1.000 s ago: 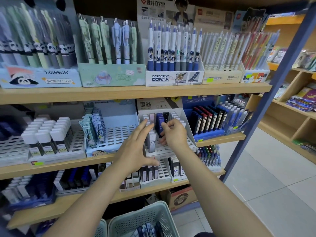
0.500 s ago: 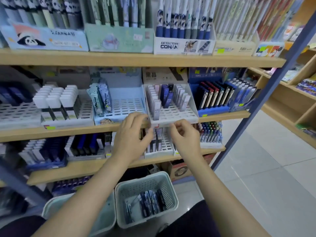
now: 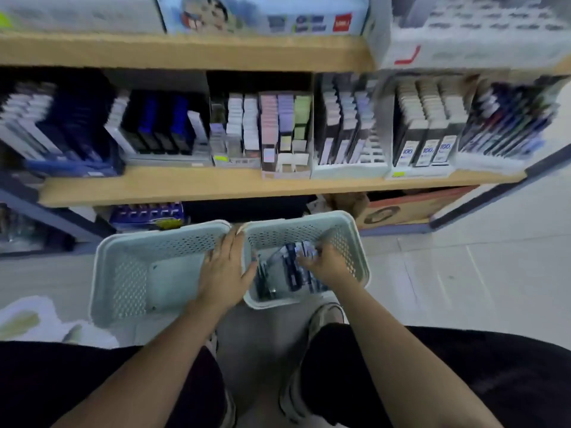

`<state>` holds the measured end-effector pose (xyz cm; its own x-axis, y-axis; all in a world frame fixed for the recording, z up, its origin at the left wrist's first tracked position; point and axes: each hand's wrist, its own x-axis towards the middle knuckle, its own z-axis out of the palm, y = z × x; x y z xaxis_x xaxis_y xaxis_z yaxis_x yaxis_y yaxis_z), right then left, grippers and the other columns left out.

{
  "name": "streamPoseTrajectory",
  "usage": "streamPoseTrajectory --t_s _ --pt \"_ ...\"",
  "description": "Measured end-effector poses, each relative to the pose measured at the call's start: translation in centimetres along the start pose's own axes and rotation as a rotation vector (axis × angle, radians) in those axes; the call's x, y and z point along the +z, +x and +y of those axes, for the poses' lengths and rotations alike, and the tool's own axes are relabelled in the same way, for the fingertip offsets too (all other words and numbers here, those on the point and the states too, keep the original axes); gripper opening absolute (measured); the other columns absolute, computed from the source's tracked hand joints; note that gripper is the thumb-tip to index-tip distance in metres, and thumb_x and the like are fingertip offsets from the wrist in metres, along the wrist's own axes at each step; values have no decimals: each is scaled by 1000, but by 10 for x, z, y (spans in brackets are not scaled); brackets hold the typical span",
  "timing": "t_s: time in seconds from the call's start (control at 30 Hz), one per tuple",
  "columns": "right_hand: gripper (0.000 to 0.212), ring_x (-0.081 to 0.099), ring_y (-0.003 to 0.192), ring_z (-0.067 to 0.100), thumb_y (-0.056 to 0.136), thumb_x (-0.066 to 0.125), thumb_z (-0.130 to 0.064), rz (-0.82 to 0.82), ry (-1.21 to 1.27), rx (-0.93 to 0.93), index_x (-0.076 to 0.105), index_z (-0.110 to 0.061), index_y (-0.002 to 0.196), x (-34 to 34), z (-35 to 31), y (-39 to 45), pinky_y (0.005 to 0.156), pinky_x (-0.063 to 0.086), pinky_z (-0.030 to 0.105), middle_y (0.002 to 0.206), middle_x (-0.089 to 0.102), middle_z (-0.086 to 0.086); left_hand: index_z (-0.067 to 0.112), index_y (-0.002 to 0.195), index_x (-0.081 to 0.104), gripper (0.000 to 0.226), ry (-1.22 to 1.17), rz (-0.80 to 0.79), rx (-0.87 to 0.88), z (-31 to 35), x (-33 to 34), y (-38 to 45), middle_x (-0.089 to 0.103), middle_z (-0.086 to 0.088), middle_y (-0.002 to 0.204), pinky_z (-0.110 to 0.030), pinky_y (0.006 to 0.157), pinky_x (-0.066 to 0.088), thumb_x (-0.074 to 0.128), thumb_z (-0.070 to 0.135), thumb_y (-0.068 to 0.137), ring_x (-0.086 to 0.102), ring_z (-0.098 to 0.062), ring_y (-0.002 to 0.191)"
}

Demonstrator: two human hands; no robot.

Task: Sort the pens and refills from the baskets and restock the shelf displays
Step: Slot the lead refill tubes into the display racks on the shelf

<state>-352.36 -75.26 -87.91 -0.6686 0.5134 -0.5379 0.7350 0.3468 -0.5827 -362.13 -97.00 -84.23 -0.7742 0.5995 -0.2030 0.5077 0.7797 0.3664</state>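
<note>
Restocking is at the pick-up step: both hands are down at the two baskets below the shelf (image 3: 216, 188). Right hand (image 3: 327, 267) is inside the right basket (image 3: 355, 242), fingers curled among the dark refill packs (image 3: 293, 267); whether they grip one is blurred, so I cannot tell. Left hand (image 3: 227, 270) lies with straight fingers on that basket's left rim, beside the left basket (image 3: 123, 273). Next move, I judge, calls for a firm pinch on a pack, then a lift to its matching display.
</note>
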Motion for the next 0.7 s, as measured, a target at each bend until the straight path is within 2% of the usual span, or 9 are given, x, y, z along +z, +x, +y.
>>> streamPoseTrajectory --t_s 0.1,0.17,0.27,0.33,0.43,0.5,0.7 --pt "65 58 115 32 87 74 -39 -38 -3 141 47 -2 132 19 15 22 85 39 29 121 60 14 12 161 12 85 7 -58 -26 -19 37 4 11 -10 168 -48 121 23 30 60 92 15 -30 154" --pt "77 52 126 34 87 75 -40 -80 -54 200 41 2 141 28 19 39 95 40 30 134 55 15 11 160 12 89 -18 -48 -21 -26 54 5 5 -8 169 -47 118 26 24 62 89 17 -30 154" --pt "96 45 134 33 82 75 -52 -99 -111 247 31 4 147 46 21 65 107 36 35 146 46 17 16 161 5 86 -89 -15 -21 -32 70 5 -9 3 168 -43 118 25 31 58 91 16 -26 153" --pt "104 39 137 34 81 70 -63 -65 -205 274 28 3 149 55 20 77 112 30 35 149 40 20 18 161 2 84 -107 10 -6 -36 75 6 -11 6 168 -44 119 24 34 55 92 16 -24 154" --pt "113 33 139 34 77 70 -69 5 -298 331 21 3 150 65 14 86 113 28 34 151 31 22 18 161 6 83 -131 15 -11 -38 77 5 -11 7 168 -46 116 28 37 55 94 18 -23 153" --pt "117 30 140 34 74 76 -64 17 -231 383 16 1 150 71 11 90 113 30 37 150 26 21 19 161 6 84 -144 20 -6 -37 76 4 -16 12 166 -45 115 29 38 57 94 18 -22 153" --pt "133 19 148 36 72 82 -57 -45 -210 440 -2 2 155 94 6 98 118 23 42 159 16 22 16 161 8 86 -145 26 16 -40 77 5 -14 11 167 -46 113 32 39 57 92 18 -21 153"
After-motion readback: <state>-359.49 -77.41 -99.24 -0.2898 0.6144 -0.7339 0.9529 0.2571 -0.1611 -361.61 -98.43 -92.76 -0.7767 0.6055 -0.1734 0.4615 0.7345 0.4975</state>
